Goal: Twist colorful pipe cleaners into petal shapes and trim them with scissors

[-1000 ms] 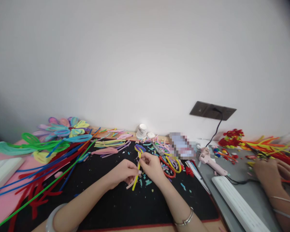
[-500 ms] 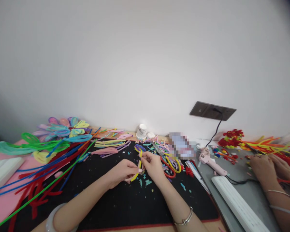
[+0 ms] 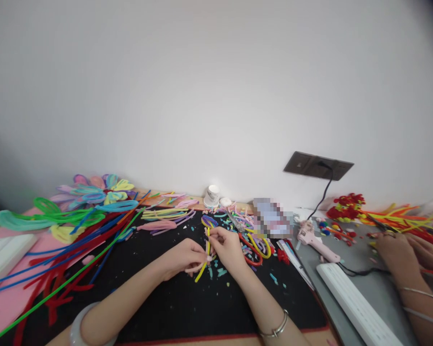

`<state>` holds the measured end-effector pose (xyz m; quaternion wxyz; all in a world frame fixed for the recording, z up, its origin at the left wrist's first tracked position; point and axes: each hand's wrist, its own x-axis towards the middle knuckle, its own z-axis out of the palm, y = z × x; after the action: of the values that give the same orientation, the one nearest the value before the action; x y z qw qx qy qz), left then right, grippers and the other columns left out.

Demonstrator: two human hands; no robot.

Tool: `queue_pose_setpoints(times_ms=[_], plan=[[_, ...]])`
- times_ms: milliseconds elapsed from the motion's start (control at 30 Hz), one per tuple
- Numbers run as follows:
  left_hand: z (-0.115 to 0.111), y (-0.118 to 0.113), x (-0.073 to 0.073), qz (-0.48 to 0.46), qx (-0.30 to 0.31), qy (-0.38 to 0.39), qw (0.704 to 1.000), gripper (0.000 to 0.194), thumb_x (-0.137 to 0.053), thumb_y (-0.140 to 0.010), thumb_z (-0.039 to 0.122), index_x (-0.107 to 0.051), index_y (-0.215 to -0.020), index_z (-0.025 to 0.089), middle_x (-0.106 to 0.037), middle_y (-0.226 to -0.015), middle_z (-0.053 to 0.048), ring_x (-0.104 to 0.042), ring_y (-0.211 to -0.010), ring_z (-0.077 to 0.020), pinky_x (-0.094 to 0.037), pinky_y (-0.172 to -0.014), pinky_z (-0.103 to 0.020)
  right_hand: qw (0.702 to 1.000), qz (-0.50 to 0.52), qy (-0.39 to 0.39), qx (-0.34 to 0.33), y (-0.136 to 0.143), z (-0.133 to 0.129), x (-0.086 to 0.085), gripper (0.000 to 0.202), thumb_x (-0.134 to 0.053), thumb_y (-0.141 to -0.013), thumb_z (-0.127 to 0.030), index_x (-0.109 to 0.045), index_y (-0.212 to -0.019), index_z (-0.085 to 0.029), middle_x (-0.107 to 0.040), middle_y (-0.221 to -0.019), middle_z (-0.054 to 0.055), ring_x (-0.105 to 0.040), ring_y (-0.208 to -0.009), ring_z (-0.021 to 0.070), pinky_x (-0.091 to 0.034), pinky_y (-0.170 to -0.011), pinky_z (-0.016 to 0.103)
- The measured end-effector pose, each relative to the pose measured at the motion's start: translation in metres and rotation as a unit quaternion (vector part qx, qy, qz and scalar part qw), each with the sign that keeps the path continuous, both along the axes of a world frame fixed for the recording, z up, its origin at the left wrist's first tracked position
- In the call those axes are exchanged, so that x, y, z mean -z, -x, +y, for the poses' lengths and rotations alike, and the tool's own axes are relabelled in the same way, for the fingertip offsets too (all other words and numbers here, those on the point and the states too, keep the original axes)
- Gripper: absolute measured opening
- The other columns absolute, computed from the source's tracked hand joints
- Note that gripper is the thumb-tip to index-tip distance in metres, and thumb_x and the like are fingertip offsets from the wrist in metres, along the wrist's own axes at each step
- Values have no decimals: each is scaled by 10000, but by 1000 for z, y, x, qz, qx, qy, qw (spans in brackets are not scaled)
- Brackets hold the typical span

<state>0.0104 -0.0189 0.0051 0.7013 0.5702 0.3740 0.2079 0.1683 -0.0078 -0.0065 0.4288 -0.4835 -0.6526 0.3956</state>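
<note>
Both of my hands meet over the black mat point(image 3: 159, 307). My left hand point(image 3: 185, 259) is closed in a pinch on a pale pink pipe cleaner point(image 3: 193, 269). My right hand point(image 3: 228, 247) pinches a yellow pipe cleaner point(image 3: 201, 274), whose lower end sticks out below the fingers. The pink and yellow stems cross between my fingertips, and how they join there is partly hidden. Just beyond the fingers lies a blue-purple pipe cleaner loop point(image 3: 209, 221). Small blue-green clippings point(image 3: 221, 272) are scattered beside my right hand.
Pipe cleaner bundles point(image 3: 68, 240) and a pipe cleaner flower point(image 3: 103, 190) fill the left. A paper cup point(image 3: 212, 196) stands by the wall. Rightward are scissors point(image 3: 235, 221), a pink glue gun point(image 3: 319, 246), a white power strip point(image 3: 357, 305) and another person's hands point(image 3: 399, 252).
The yellow pipe cleaner's lower end now hangs farther clear of my left fingers, and the pink one lies across it. My hands have shifted only slightly.
</note>
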Motion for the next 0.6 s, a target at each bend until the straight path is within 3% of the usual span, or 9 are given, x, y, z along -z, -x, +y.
queue_pose_setpoints(times_ms=[267,433,600], plan=[[1,0,4,15,-5,3,1000,306,-570,-688,312,-498,-443,144,-404,-357,59,-272,-319,-37,-285,-402,-195,998,-53,-29,-29,-1,-2,-3,103,-543,-755,-215,-625,-791,-164,-556,-595,-9,-503,-458,96,-413,-472,198],[0,-2,7,38,-7,-7,999,291,-581,-681,324,-529,-472,128,-461,-375,37,-347,-322,-51,-250,-377,-186,994,-87,-53,-49,0,-5,-8,140,-532,-767,-200,-593,-647,-160,-501,-516,-28,-440,-444,80,-354,-456,182],[-3,-4,4,30,-16,12,999,239,-616,-654,326,-575,-536,121,-530,-456,22,-460,-414,-75,-386,-469,-198,998,-49,-15,-40,0,-3,-4,209,-527,-789,-268,-541,-609,-163,-465,-467,-42,-418,-401,75,-325,-416,177]])
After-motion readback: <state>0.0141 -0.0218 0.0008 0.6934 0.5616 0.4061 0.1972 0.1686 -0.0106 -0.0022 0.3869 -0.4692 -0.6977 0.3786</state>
